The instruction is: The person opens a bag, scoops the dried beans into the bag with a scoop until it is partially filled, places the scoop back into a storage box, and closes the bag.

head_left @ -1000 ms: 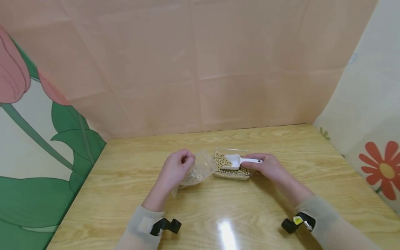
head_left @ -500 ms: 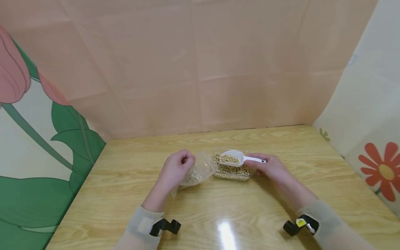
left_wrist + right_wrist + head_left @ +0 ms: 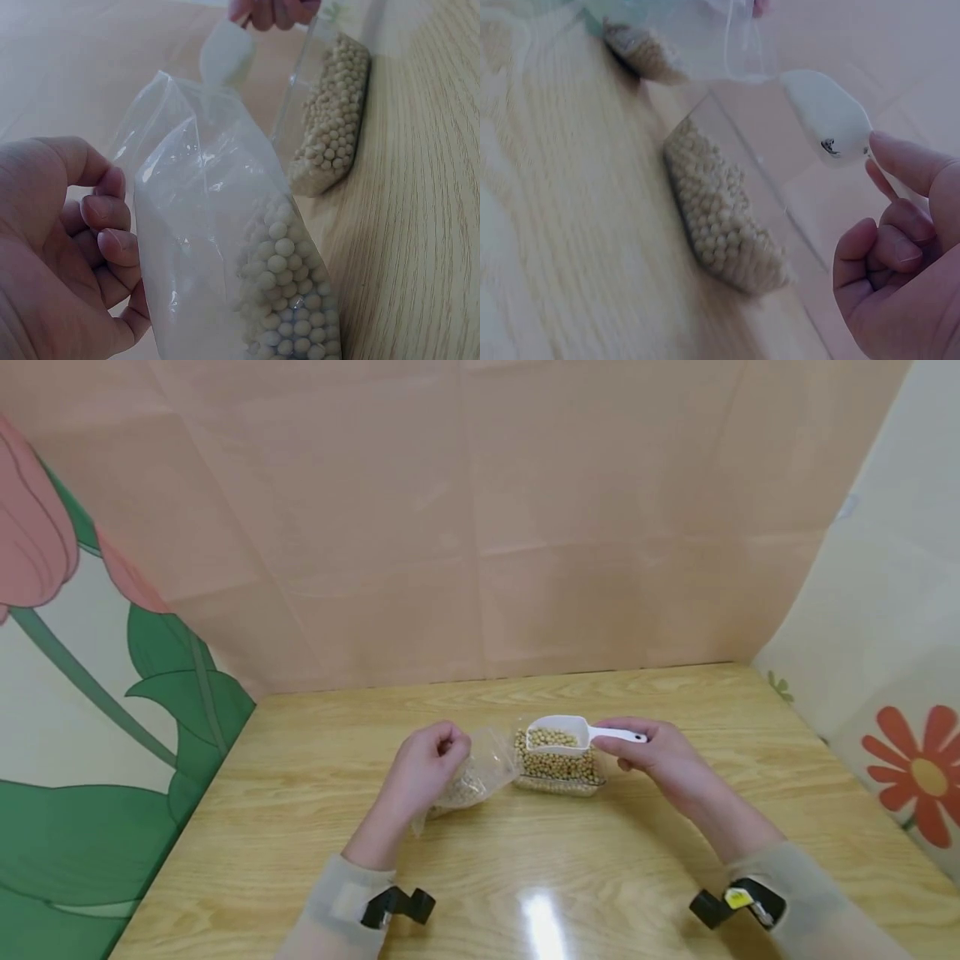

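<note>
My right hand (image 3: 656,756) pinches the handle of a white scoop (image 3: 562,735), whose bowl carries pale round beans above a clear plastic box. That box (image 3: 558,787) stands on the table with more beans (image 3: 724,217) in it. With curled fingers, my left hand (image 3: 427,768) grips the edge of a clear plastic bag (image 3: 195,187) standing to the left of the box. Beans (image 3: 292,300) fill the bag's lower part. In the right wrist view the scoop (image 3: 825,116) shows its underside, so its load is hidden there.
The wooden table (image 3: 315,793) carries the bag and box side by side. Behind it hangs a pinkish-beige backdrop (image 3: 480,527). Flower-printed panels (image 3: 915,635) rise at the sides.
The scoop has come up out of the beans in the box, levelled and now holds a load. My right hand has risen slightly and moved right; my left hand stays with the bag.
</note>
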`<state>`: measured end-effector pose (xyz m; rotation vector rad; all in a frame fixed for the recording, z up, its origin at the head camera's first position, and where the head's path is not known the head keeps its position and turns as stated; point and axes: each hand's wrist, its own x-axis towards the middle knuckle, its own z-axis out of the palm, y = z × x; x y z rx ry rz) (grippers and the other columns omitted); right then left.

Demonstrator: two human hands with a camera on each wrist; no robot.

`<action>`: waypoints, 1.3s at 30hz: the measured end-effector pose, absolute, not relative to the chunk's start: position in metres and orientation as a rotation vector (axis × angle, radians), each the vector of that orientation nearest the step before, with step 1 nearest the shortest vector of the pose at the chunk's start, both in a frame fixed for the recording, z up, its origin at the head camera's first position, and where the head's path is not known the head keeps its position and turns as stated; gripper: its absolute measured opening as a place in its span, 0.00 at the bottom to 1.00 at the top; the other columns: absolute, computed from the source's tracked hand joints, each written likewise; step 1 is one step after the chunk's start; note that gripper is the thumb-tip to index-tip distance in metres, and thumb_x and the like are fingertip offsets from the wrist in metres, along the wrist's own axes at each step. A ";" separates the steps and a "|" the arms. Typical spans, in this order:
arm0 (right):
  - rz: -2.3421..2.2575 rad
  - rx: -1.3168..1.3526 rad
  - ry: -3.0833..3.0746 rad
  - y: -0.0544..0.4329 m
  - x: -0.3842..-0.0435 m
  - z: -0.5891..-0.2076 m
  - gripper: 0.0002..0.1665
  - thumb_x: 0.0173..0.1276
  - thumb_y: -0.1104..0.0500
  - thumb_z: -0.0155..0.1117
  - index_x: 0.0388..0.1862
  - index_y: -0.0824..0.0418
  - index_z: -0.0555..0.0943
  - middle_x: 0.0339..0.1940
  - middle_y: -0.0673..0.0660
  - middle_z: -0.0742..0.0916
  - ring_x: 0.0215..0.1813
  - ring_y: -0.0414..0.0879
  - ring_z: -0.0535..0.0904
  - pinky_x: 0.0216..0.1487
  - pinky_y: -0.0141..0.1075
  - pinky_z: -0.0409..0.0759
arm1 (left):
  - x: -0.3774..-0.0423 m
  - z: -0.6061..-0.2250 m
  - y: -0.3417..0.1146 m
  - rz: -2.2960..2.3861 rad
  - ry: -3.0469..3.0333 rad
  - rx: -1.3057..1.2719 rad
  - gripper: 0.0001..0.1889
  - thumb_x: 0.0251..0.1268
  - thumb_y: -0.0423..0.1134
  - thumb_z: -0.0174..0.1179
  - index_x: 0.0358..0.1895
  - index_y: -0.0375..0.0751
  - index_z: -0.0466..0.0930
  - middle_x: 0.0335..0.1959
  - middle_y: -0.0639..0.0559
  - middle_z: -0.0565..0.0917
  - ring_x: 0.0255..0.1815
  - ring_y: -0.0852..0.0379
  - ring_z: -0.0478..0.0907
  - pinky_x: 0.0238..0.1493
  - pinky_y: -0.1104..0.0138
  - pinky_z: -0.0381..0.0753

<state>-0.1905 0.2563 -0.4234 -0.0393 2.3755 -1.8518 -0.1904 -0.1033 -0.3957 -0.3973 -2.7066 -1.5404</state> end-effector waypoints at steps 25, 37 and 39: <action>-1.580 -0.207 2.484 0.208 -0.198 -0.384 0.27 0.69 0.44 0.83 0.60 0.58 0.91 0.48 0.56 0.89 0.43 0.51 0.78 0.42 0.39 0.77 | -0.193 -0.397 -0.106 -1.531 -2.690 -0.415 0.13 0.81 0.41 0.59 0.31 0.46 0.81 0.23 0.56 0.73 0.24 0.58 0.69 0.30 0.63 0.71; -1.310 -0.441 2.718 0.189 -0.195 -0.359 0.19 0.70 0.46 0.83 0.54 0.53 0.94 0.49 0.53 0.93 0.43 0.50 0.87 0.45 0.44 0.84 | -0.193 -0.396 -0.106 -1.542 -2.683 -0.434 0.13 0.81 0.40 0.58 0.31 0.46 0.80 0.23 0.55 0.72 0.24 0.57 0.68 0.30 0.63 0.70; -1.293 -0.444 2.731 0.190 -0.193 -0.356 0.19 0.69 0.46 0.83 0.54 0.53 0.94 0.50 0.53 0.93 0.42 0.49 0.87 0.43 0.43 0.84 | -0.193 -0.396 -0.105 -1.546 -2.678 -0.435 0.12 0.80 0.40 0.58 0.31 0.46 0.81 0.23 0.55 0.72 0.25 0.56 0.69 0.30 0.63 0.71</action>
